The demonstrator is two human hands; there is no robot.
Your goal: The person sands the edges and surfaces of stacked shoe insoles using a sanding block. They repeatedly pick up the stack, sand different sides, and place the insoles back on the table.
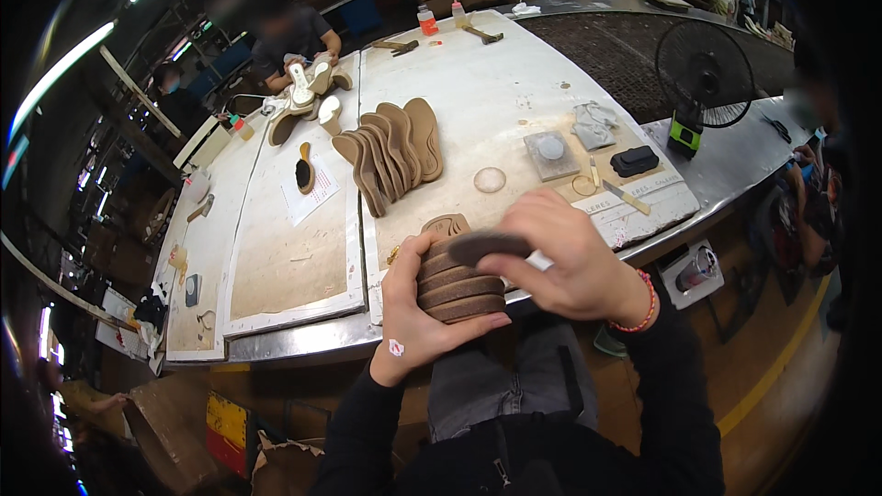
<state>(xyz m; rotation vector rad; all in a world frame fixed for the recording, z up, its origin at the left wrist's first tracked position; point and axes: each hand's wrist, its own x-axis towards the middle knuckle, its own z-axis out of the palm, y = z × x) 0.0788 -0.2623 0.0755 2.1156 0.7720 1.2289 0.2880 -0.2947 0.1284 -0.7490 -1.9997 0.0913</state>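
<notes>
Over the tabletop [478, 73], our left hand [411, 312] gripped stacked insoles [457, 283]; our right hand [574, 262] pinched perhaps a brush [487, 246]. Looser grip might've toppled them.

Metal-edged workbench [303, 338] topped with pale boards. Fanned row of tan insoles [390, 149] at centre; right of it a clear disc [490, 180], grey block [551, 155], crumpled cloth [593, 123], black brush [634, 161].

Stack of tan, matt leather-like insoles [459, 289]: smooth faces, darker edges. Pale worn board bench-top [294, 257]: matt, scuffed, stained. Steel table edge [294, 340], near: glossy, reflective. Grey crumpled cloth [593, 122], far right: soft.
</notes>
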